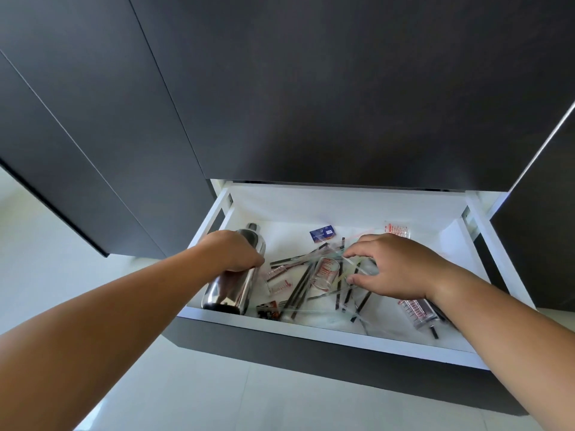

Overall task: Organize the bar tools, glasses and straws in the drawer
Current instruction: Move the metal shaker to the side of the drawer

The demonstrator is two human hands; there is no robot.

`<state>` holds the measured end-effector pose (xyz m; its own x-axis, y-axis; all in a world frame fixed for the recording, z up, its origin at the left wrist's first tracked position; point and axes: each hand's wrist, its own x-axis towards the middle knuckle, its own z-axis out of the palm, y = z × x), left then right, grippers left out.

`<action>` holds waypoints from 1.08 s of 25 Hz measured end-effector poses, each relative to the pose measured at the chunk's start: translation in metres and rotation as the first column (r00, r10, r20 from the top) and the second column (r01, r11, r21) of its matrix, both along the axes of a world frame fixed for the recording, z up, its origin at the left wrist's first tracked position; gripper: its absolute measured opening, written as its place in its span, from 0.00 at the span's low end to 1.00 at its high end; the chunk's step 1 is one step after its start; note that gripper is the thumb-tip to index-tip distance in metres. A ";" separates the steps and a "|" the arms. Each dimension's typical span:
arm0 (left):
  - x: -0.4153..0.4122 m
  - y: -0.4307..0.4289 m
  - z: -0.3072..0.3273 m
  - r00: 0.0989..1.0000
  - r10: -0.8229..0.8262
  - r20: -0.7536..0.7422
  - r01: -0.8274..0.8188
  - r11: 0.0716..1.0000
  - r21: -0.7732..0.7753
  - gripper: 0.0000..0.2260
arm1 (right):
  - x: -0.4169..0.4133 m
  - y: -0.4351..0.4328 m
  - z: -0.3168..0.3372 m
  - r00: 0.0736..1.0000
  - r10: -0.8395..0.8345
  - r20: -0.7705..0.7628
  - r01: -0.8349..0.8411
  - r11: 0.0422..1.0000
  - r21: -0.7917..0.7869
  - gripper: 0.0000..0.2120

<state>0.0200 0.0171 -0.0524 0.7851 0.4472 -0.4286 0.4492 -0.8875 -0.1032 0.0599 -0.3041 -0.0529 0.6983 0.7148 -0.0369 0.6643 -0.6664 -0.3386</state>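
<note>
**Both hands in the open drawer**

The white drawer [329, 335] stands pulled out from dark cabinetry. At its left side the left hand [233, 251] wraps over a polished steel cocktail shaker [231, 290] lying on its side, its cap pointing to the back. The right hand [393, 269] hovers with fingers spread and curled over a loose tangle of black and clear straws [306, 283]. Among them lies a small measuring glass [326, 272] with red markings. A larger red-marked measuring glass [418, 312] lies under the right wrist.
</note>
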 end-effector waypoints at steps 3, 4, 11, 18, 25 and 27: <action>-0.007 0.005 -0.002 0.999 0.024 -0.028 -0.024 1.000 0.001 0.20 | 0.000 0.001 -0.001 1.000 0.001 -0.007 -0.001 1.000 -0.005 0.26; -0.007 0.007 -0.003 0.999 0.026 -0.034 -0.026 1.000 0.007 0.20 | 0.000 0.001 -0.001 1.000 0.000 -0.008 0.000 1.000 -0.009 0.27; -0.008 0.011 -0.008 0.991 -0.107 -0.079 0.117 0.985 0.131 0.22 | 0.002 0.002 -0.004 1.000 -0.002 -0.022 0.001 1.000 -0.031 0.28; -0.010 -0.008 0.018 0.961 -0.116 -0.252 0.163 0.971 0.176 0.21 | -0.002 0.001 -0.003 1.000 -0.019 -0.024 0.018 0.998 -0.061 0.29; 0.003 -0.043 0.023 0.920 -0.391 0.030 0.389 0.919 0.068 0.10 | -0.005 0.011 0.002 1.000 -0.010 -0.017 0.008 0.994 -0.112 0.27; 0.004 -0.049 0.011 0.894 -0.445 0.047 0.446 0.895 -0.013 0.19 | -0.001 0.016 0.005 1.000 0.019 -0.005 -0.019 0.985 -0.169 0.24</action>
